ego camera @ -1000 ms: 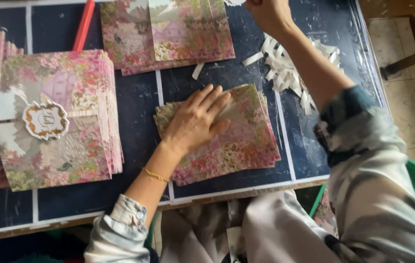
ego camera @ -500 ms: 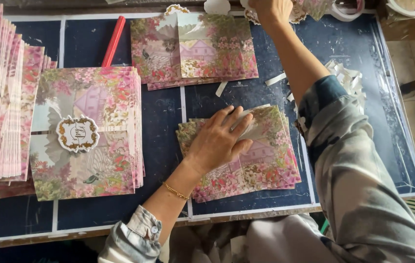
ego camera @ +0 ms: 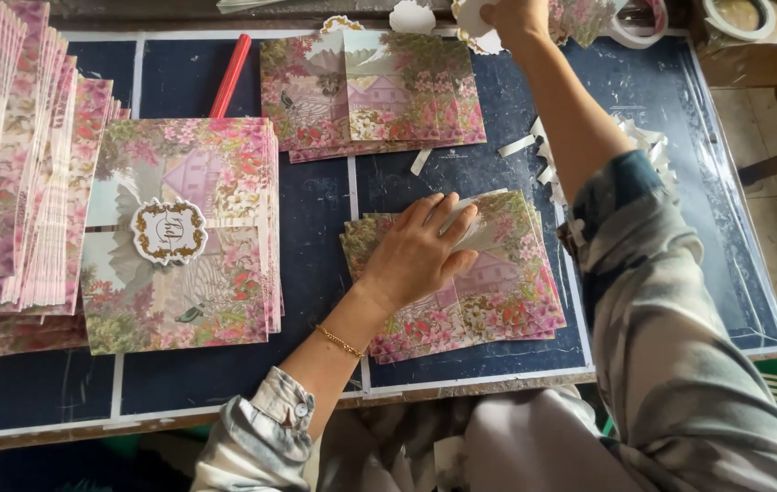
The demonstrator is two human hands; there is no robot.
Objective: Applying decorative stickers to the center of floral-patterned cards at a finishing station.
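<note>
My left hand (ego camera: 420, 251) lies flat, fingers spread, on top of a small pile of folded floral cards (ego camera: 507, 292) at the front middle of the dark blue table (ego camera: 316, 200). A pale flap of the top card shows under my fingertips. My right arm stretches to the far edge, where my right hand (ego camera: 518, 16) is closed around a white die-cut label (ego camera: 474, 24). More white labels (ego camera: 411, 16) lie beside it. The frame's top edge partly cuts off the fingers.
On the left, a stack of closed cards (ego camera: 215, 301) carries a gold-edged seal (ego camera: 168, 231). Further left is an upright row of cards (ego camera: 6, 155). A red stick (ego camera: 229, 77), another card pile (ego camera: 370, 91), white paper scraps (ego camera: 589, 155) and tape rolls (ego camera: 739, 18) are also here.
The view has shifted, so more of the table's left and far side shows. My left hand stays on the card pile. My right hand stays at the far edge by the white labels.
</note>
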